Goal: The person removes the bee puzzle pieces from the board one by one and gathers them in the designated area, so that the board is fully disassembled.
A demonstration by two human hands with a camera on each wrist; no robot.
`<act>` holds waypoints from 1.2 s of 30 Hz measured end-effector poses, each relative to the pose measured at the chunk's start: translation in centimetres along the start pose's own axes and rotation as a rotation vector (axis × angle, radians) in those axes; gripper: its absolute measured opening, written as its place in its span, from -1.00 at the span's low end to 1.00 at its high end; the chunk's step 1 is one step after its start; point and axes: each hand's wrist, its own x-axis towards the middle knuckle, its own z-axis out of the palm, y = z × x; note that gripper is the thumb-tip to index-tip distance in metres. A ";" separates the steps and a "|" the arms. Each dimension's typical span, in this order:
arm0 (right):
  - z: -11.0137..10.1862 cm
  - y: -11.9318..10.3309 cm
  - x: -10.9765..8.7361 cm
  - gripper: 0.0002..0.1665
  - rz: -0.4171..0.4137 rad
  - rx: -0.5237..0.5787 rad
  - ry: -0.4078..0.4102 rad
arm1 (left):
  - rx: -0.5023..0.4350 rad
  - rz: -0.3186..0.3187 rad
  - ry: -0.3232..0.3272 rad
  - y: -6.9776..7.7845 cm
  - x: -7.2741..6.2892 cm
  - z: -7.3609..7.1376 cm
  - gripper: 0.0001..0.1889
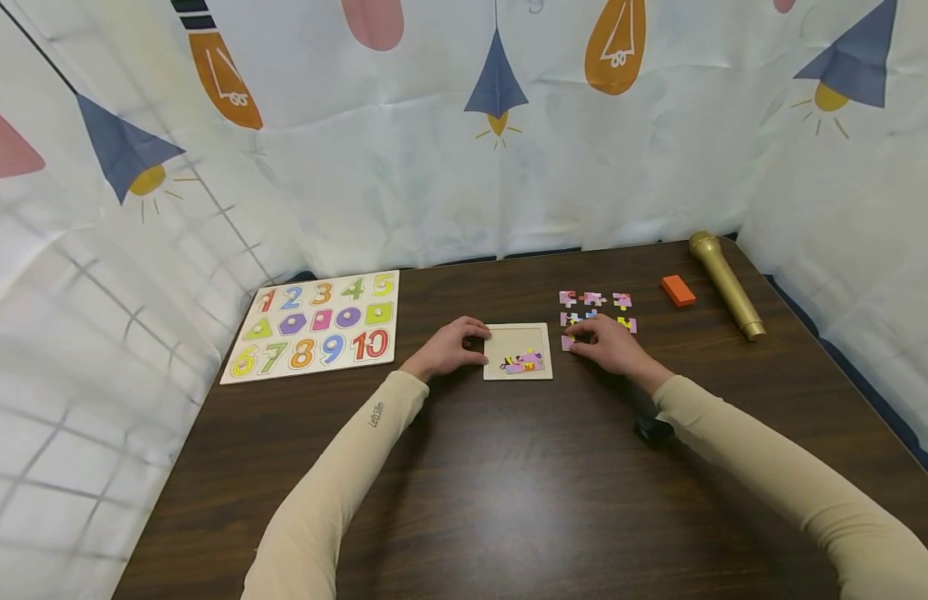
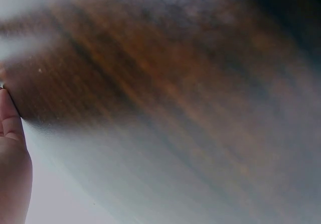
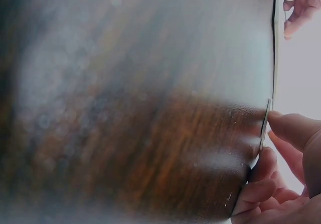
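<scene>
A small square wooden puzzle tray (image 1: pixel 518 336) lies on the table, with joined pink and yellow jigsaw pieces (image 1: pixel 526 363) along the lower part of its recess. My left hand (image 1: pixel 452 346) holds the tray's left edge, index finger near the upper corner and thumb lower down. To the right of the tray, my right hand (image 1: pixel 612 343) pinches a jigsaw piece (image 1: pixel 566 342) at the lower left of a group of loose pieces (image 1: pixel 595 298). In the right wrist view the thumb (image 3: pixel 291 128) presses that thin piece edge-on. Part of the group is hidden under this hand.
A number and shape board (image 1: pixel 336 317) lies at the left. Beyond the loose pieces are an orange block (image 1: pixel 678 291) and a gold microphone (image 1: pixel 726 283) near the right edge. A printed white curtain (image 1: pixel 434 183) hangs behind the dark wooden table (image 1: pixel 464 500).
</scene>
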 end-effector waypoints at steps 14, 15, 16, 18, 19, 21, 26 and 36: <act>-0.1 -0.1 0.1 -0.64 -0.003 0.006 -0.008 | 0.003 -0.001 0.005 0.0 0.0 0.1 -0.55; -0.1 -0.1 0.1 -0.64 0.001 0.010 -0.013 | 0.004 -0.002 0.004 0.0 -0.1 0.0 -0.55; -0.2 -0.1 0.2 -0.64 0.006 0.014 -0.019 | 0.005 -0.003 0.002 0.0 -0.1 0.0 -0.55; -0.2 -0.1 0.3 -0.63 0.016 0.019 -0.027 | 0.005 -0.006 0.000 0.0 -0.1 0.0 -0.55; -0.2 -0.1 0.4 -0.62 0.020 0.020 -0.030 | 0.005 -0.008 -0.001 0.1 -0.1 0.0 -0.55; -0.2 -0.1 0.5 -0.61 0.023 0.019 -0.032 | 0.004 -0.010 -0.003 0.1 -0.1 0.0 -0.55; -0.1 -0.8 0.4 -0.60 0.012 0.040 -0.032 | 0.005 -0.009 -0.008 0.1 0.0 -0.1 -0.54; 0.7 -3.8 0.4 -0.60 -0.015 0.107 -0.066 | 0.004 -0.008 -0.005 0.0 0.1 -0.1 -0.54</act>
